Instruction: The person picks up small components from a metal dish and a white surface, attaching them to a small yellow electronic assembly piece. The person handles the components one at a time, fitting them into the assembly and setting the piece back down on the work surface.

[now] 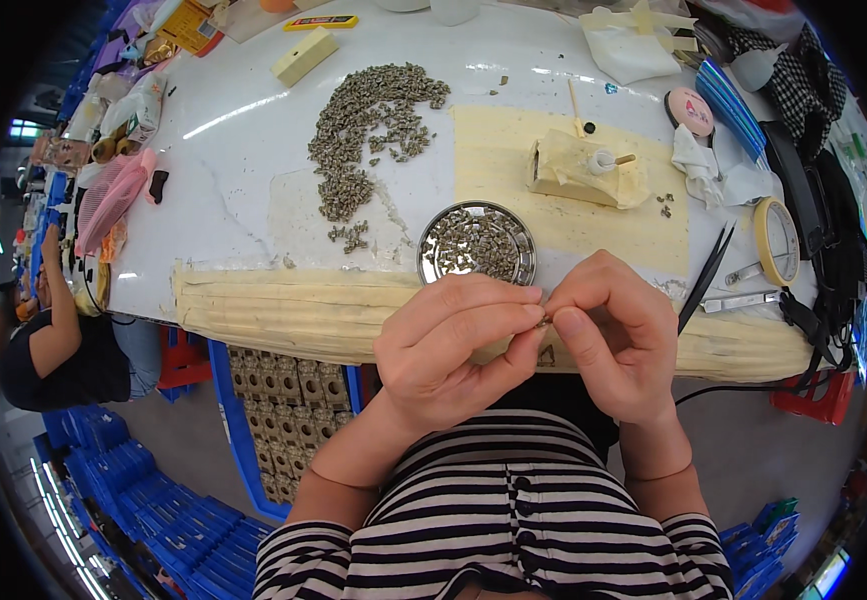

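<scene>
Your two hands meet over the near edge of the white surface (233,170), just on your side of one round metal dish (532,245). Your left hand (463,350) has its thumb and index fingertips pinched on one small metal part (543,322), mostly hidden by the fingers. Your right hand (618,335) brings its thumb and index fingertips up to that same part; you cannot tell from here whether its grip is closed on it.

The dish contains dozens of small metal pieces, too many to count. Beyond it, to your left, one far larger heap (338,130) of similar pieces curves across the surface; that too defies counting. A few loose ones (665,205) lie to your right, near one tape-covered block (588,175).

Farther right you have one roll of tape (792,245), one pair of black tweezers (705,280) and one pink round case (689,111). One pale yellow block (304,57) sits at the far side. Two red stools stand below, one on the left (185,362), one on the right.
</scene>
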Motion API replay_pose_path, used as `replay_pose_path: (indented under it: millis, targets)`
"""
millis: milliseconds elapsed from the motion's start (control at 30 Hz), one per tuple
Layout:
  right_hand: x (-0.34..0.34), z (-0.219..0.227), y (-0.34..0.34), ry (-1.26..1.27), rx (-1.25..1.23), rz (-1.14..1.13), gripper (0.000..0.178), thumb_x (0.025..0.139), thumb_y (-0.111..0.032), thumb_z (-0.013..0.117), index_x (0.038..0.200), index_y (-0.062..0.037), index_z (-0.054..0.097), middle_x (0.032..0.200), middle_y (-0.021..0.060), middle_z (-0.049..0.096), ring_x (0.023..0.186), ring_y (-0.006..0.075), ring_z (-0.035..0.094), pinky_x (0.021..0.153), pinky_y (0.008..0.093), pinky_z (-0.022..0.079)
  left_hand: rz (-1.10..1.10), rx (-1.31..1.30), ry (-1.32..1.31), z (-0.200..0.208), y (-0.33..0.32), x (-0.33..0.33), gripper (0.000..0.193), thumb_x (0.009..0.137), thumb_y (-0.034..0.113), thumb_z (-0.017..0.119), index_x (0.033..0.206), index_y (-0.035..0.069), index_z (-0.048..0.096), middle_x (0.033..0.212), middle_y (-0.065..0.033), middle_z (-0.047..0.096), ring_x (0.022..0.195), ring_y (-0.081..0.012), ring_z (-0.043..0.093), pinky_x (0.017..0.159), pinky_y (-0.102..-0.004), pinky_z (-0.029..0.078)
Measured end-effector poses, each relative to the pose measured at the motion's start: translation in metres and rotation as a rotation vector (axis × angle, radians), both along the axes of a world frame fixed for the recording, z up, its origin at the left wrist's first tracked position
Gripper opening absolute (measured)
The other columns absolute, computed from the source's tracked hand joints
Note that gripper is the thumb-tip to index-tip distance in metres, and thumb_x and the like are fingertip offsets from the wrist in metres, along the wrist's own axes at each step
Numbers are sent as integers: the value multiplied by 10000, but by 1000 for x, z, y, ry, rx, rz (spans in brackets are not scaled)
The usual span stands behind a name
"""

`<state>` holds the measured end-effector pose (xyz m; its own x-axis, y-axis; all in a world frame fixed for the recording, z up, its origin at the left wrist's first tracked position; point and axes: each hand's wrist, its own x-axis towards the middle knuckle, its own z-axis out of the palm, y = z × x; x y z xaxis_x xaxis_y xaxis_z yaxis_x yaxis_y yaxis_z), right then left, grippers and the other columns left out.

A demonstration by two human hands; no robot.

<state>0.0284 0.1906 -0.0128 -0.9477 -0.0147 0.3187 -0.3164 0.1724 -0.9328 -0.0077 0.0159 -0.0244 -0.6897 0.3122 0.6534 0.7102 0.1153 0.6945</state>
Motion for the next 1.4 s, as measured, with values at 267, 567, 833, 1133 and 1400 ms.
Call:
replay_pose_path:
  millis: [267, 567, 833, 1133, 1400]
  targets:
    - [-1, -1, 0, 23, 9, 13, 37, 823, -13, 694, 833, -17, 659, 757, 88, 641, 690, 218, 597, 648, 297, 462, 1, 3, 35, -1, -1, 1, 185, 735, -15, 780, 890, -7, 680, 897, -153, 720, 784, -245, 691, 687, -304, 554]
    - [0, 1, 1, -93, -91, 66, 38, 844, -24, 693, 847, -3, 661, 767, 84, 642, 699, 191, 603, 650, 290, 468, -41, 19, -2, -1, -4, -1, 170, 739, -18, 772, 885, -14, 686, 890, -158, 717, 789, -246, 693, 693, -300, 556]
    - [1, 1, 1, -177, -162, 112, 49, 863, -30, 681, 860, 15, 663, 789, 86, 646, 720, 169, 609, 663, 274, 474, -82, 44, -33, -1, -6, 0, 159, 756, -7, 767, 895, -15, 690, 902, -165, 717, 803, -251, 695, 711, -306, 562]
    - [2, 0, 5, -168, -224, 129, 52, 846, -21, 699, 885, 8, 680, 827, 81, 665, 752, 149, 617, 696, 260, 479, -81, 43, -39, 0, -4, -1, 180, 746, -32, 756, 912, -13, 690, 924, -175, 719, 825, -253, 695, 726, -308, 559]
    - [2, 0, 2, 100, -59, -17, 150, 762, 2, 756, 904, -21, 717, 828, 80, 696, 748, 186, 638, 688, 276, 493, -7, 6, -35, -1, -3, 0, 233, 710, -93, 741, 925, -17, 694, 921, -154, 726, 831, -240, 700, 724, -301, 555]
